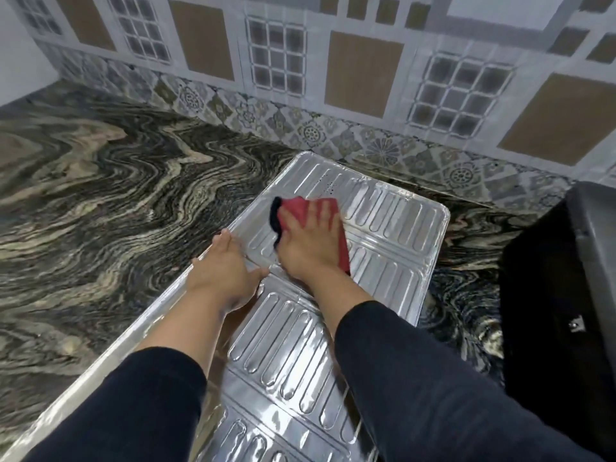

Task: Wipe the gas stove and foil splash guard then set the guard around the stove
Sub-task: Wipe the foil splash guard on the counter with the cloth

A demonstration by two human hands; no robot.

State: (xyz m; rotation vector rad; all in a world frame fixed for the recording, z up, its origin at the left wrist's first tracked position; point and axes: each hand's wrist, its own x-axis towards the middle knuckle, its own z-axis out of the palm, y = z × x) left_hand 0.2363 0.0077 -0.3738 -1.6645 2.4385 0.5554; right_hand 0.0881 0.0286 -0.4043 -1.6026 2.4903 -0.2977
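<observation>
Guard-wiping step in hand. Foil splash guard (383,228) lies flat and unfolded on the marbled table (100,178), running from the near edge of view toward the tiled wall (333,78). Right hand (310,241) presses a red cloth (301,210) (dark underside showing at its left edge) onto the far panel, palm down, fingers (321,213) spread flat over the cloth rather than curled round it. So it's pinning the cloth, not gripping it. Left hand (223,265) rests open on the guard's left rim, fingers extended, thumb on the ribbed face, apparently steadying the sheet against sliding.

Gas stove (566,311) is the dark body at the right edge of view, just beside the guard's right side, only partly in frame; whether it has been wiped can't be told from here.

Judgement: mid-task at best. The far panel shows small dark specks near its top edge, beyond the cloth, so the wipe likely needs to reach further out, then work back over the nearer panels. Thin ribbed foil will dent or crease under hard pressure, so light strokes along the ribs, with the left hand anchoring. Afterwards the guard has to be stood up, folded at its panel joints and set around the stove (not yet begun).
</observation>
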